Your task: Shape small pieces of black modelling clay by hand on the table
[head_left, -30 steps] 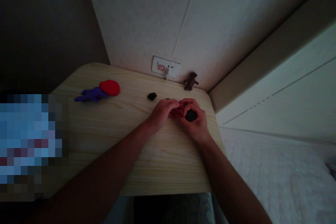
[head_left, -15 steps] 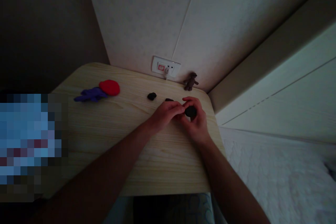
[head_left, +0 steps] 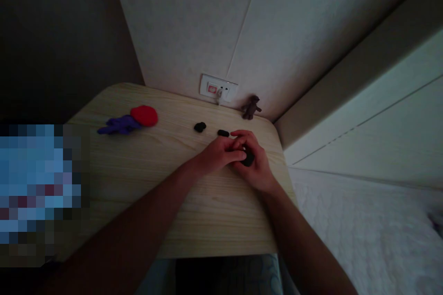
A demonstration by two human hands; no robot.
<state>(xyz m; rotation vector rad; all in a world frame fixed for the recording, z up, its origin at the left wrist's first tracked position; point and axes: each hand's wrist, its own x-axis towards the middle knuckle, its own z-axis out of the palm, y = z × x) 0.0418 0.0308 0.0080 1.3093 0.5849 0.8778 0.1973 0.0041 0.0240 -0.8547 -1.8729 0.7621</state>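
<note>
Both my hands are together over the right half of the table, closed around a black lump of modelling clay (head_left: 248, 159). My left hand (head_left: 218, 151) presses its thumb against the near side of the lump. My right hand (head_left: 256, 162) curls round it from the right, fingers bent toward the left hand. Part of the lump is hidden by the fingers. Just beyond my left hand lies a short black clay roll (head_left: 223, 133). Left of that is a smaller black clay piece (head_left: 200, 126).
A brown bear-like figure (head_left: 251, 108) stands at the back right against the wall. On the left lie a flat red clay piece (head_left: 144, 115) and a purple clay shape (head_left: 119, 125), touching. A wall socket (head_left: 218, 88) holds a plug above the wooden table's (head_left: 194, 221) back edge.
My hands have drawn closer and slightly lower, the right fingers folding more tightly over the black clay. The black roll behind my left hand now shows more fully.
</note>
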